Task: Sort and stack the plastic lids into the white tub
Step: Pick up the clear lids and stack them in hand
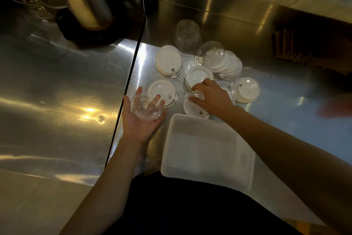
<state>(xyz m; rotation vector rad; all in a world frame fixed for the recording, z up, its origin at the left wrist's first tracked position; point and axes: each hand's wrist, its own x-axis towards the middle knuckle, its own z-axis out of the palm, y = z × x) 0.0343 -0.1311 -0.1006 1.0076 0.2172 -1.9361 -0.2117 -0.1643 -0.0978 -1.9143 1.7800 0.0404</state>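
My left hand [142, 120] lies palm up left of the white tub [172, 158] and cradles a small stack of clear dome lids [146, 108]. My right hand [213, 99] reaches over the tub's far rim, fingers pinching a clear dome lid [197, 94] that rests on a flat white lid [192, 109]. Several white lids lie spread on the steel counter: one at the far left [168, 61], one in the middle [198, 76], one under a clear dome at the right [247, 89], and a leaning pile [228, 65] topped by a clear dome lid [210, 53]. The tub looks empty.
A clear plastic cup [187, 34] lies on its side behind the lids. A steel kettle on a black base [85, 4] stands at the far left. A dark gap [131, 74] splits the steel counter [57, 82]. A dark box [308, 48] sits at the right.
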